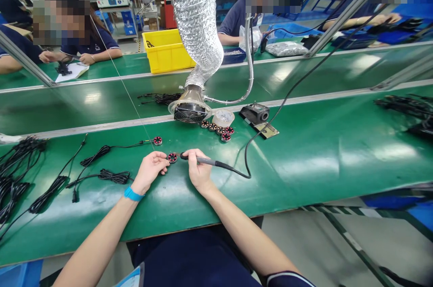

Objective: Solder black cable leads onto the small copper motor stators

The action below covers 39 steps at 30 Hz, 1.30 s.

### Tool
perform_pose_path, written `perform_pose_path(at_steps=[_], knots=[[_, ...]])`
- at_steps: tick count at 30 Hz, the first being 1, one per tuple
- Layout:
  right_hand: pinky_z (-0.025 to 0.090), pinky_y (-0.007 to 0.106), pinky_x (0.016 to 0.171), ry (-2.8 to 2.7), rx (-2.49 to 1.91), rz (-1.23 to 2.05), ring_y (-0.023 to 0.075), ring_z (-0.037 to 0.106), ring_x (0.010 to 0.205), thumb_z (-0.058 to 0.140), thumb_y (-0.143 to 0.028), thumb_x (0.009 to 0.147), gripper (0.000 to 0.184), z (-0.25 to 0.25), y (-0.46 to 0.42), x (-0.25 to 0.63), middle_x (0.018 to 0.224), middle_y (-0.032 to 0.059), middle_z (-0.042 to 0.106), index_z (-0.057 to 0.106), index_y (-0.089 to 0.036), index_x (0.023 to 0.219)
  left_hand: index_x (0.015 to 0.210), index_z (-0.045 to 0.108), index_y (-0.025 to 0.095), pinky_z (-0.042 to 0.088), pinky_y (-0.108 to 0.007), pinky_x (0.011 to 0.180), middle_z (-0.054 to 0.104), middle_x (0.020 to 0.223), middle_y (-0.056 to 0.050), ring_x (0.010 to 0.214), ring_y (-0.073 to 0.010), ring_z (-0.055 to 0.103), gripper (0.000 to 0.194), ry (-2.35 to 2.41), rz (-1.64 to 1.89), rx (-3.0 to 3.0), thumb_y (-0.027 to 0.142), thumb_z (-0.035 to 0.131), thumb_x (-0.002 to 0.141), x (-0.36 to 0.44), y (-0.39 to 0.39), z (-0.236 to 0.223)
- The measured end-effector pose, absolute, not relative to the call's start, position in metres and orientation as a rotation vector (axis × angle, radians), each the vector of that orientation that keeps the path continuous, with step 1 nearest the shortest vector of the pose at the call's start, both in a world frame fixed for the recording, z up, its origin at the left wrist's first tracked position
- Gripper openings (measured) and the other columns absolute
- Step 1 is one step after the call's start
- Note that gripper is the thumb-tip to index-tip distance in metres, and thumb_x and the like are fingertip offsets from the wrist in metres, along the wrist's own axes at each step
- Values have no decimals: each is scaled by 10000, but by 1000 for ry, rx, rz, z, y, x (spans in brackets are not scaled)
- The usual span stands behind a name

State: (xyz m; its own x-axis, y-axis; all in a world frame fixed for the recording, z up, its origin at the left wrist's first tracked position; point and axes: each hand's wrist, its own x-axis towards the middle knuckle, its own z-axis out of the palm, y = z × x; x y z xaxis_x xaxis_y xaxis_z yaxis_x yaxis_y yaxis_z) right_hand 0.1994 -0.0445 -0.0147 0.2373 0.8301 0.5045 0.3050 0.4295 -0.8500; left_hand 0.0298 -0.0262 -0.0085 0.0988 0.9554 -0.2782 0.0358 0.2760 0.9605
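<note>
My right hand [199, 170] is closed around the grip of a soldering iron [207, 161]. Its tip points left at a small round part [172, 157] with a ring of red and black spots. At that part's left edge are the fingertips of my left hand [150, 170], pinched on a thin solder wire [126, 86] that comes down from above. Whether those fingers also grip the round part is hard to see. Just behind, a similar round part [157, 140] lies beside the end of a black cable [125, 146].
A fume extractor [190, 109] hangs over the bench, with several round parts [220, 130] and a tape roll [223, 118] beside it. An iron stand [260, 118] is to the right. Black cables [16, 174] pile up at left. The iron's cord [287, 93] crosses the bench. Co-workers sit opposite.
</note>
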Motion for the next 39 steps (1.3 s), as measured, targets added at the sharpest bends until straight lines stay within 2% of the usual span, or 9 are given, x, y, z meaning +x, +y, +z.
perform_pose_path(at_steps=[4,5,9,11,19,27,39], knots=[[522,307,843,-1453,-1172,545,173,672,856,484,-217,931,200,-10,-40,198,918,39,696,673,-202,993,916,565,137,454,-217,507,670,669,-4,534,-103,577,357,1269,921,1065,257,743,630,28,-25,-9],[517,315,875,-1498,-1171,548,178,665,891,517,-190,897,225,-11,-38,197,960,43,683,656,-205,1073,918,565,137,454,-217,507,668,670,-3,534,-103,578,360,1270,924,1067,259,745,631,28,-25,-10],[499,339,957,-1675,-1100,605,200,627,1028,609,-93,733,613,-24,-31,195,1123,68,607,510,-217,1326,935,566,140,464,-225,525,668,691,-4,547,-106,585,363,1275,930,1090,280,750,656,24,-23,-15],[494,340,975,-1732,-1040,666,199,612,1074,604,-74,726,680,-33,-28,194,1198,76,566,462,-231,1371,943,566,143,472,-231,538,665,707,-5,561,-108,591,365,1270,933,1113,296,751,669,23,-23,-16],[496,325,966,-1792,-973,584,186,602,1060,577,-69,813,549,-36,-24,195,1167,75,554,495,-237,1328,913,566,154,443,-221,538,586,691,24,567,-97,547,298,1294,1022,1267,324,715,719,25,-29,-8],[520,317,920,-1777,-952,419,183,616,1008,568,-94,851,498,-32,-26,196,1179,89,528,511,-246,1322,945,571,174,455,-235,624,598,827,-16,719,-125,568,214,1256,1179,1446,332,655,828,25,-34,-9],[539,334,909,-1744,-961,264,194,614,1032,546,-111,891,442,-33,-30,195,1155,89,533,527,-267,1304,966,618,175,494,-255,639,621,807,-16,692,-137,585,220,1309,1069,1522,351,642,836,23,-37,-6]])
